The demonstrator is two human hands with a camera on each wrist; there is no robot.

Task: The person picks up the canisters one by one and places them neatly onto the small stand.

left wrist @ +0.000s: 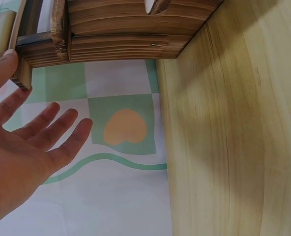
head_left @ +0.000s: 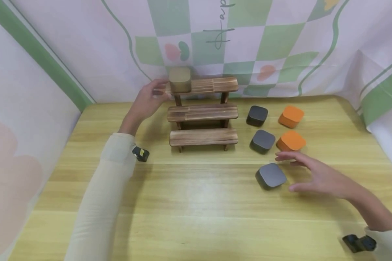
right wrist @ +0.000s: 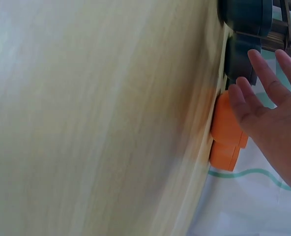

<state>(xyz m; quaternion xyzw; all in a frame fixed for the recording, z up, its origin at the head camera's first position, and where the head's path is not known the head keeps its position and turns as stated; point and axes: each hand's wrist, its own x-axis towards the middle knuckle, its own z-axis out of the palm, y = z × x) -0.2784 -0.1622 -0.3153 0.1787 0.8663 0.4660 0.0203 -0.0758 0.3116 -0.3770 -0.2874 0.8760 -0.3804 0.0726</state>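
Observation:
A three-tier wooden stand [head_left: 202,137] sits at the back of the table, with a khaki rounded block [head_left: 180,80] on the left end of its top step. Beside that end is my left hand [head_left: 149,100], its thumb and index fingertips right at the step's end and the other fingers spread. My right hand [head_left: 320,179] reaches in from the right with fingers apart and nothing between them. Just left of its fingertips lies a grey rounded block [head_left: 272,175]. In the right wrist view, the fingers overlap dark and orange blocks [right wrist: 227,120].
Behind the grey block stand a dark grey block [head_left: 262,141] and a black block [head_left: 257,116]. Two orange blocks, a front one [head_left: 290,140] and a rear one [head_left: 291,116], are to their right. A patterned curtain [head_left: 245,47] hangs behind the table [head_left: 196,217].

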